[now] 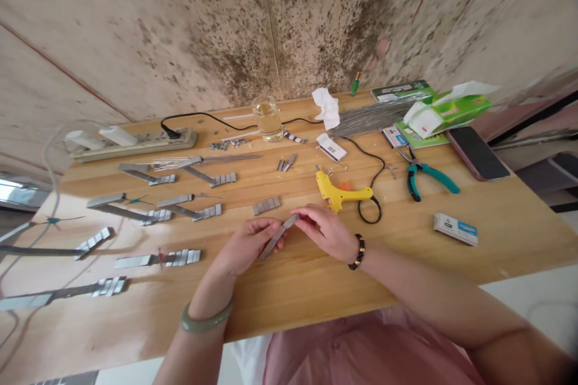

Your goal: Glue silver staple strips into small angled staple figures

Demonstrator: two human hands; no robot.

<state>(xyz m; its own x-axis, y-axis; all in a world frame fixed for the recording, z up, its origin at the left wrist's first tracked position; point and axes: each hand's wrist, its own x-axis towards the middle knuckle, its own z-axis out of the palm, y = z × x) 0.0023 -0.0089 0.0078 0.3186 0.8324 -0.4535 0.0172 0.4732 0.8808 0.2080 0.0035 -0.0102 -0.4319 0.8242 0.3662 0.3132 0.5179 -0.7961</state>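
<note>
Near the front edge of the wooden table (298,295), my left hand (250,243) pinches a grey strip of staples (272,244) between thumb and fingers. My right hand (327,233) has its fingertips closed on the strip's upper end. The strip is held at a slant. Just beyond my hands lies a flat row of short staple pieces (266,206). Farther back are a few loose staple pieces (288,162). A yellow hot glue gun (341,194) rests beyond my right hand.
Several bent grey staple structures (180,258) cover the left side. A power strip (149,143), a glass of liquid (267,120) and thin wires (374,117) line the back. To the right are teal pliers (428,175), a phone (478,153), a tissue pack (456,111) and a small box (456,228).
</note>
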